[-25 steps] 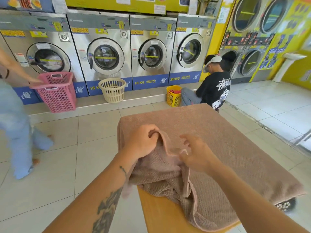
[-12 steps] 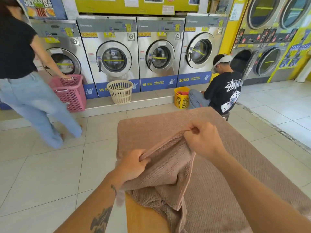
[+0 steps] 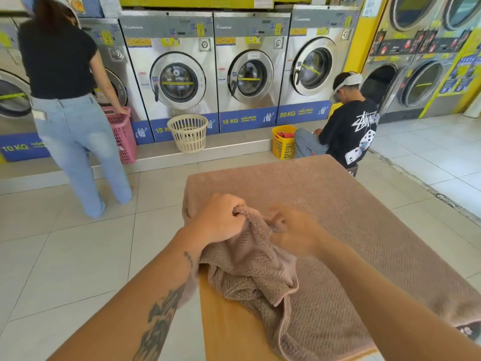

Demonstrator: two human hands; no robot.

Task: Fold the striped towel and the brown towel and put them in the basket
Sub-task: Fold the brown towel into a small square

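A: What's nearest?

B: A wooden table (image 3: 229, 327), bare at its near left corner. The brown towel (image 3: 338, 204) covers the rest, spread flat, its long axis running from about 5 o'clock near us toward 11 o'clock, far edge facing the washers.

A: And the hands?

B: The left hand (image 3: 218, 217) is clenched on a bunched fold of the towel's near left corner, lifted off the table, with loose cloth hanging in a crumpled heap below it. The right hand (image 3: 294, 233) is just beside it at 3 o'clock, blurred; fingers look loosely spread and I cannot tell whether it grips any cloth.

A: Any baskets?

B: Three, all far off on the raised step under the machines. At 12 o'clock a cream basket (image 3: 188, 132); its contents don't show. At 1 o'clock a yellow basket (image 3: 283, 142) with something red in it. At 10 o'clock a pink basket (image 3: 121, 134), contents hidden.

A: The room?

B: Pale tiled floor (image 3: 65, 256), a row of steel washing machines (image 3: 179, 74) along the back, yellow walls. A standing person (image 3: 67, 100) has a hand on the pink basket; a seated person (image 3: 346, 128) is beside the yellow one.
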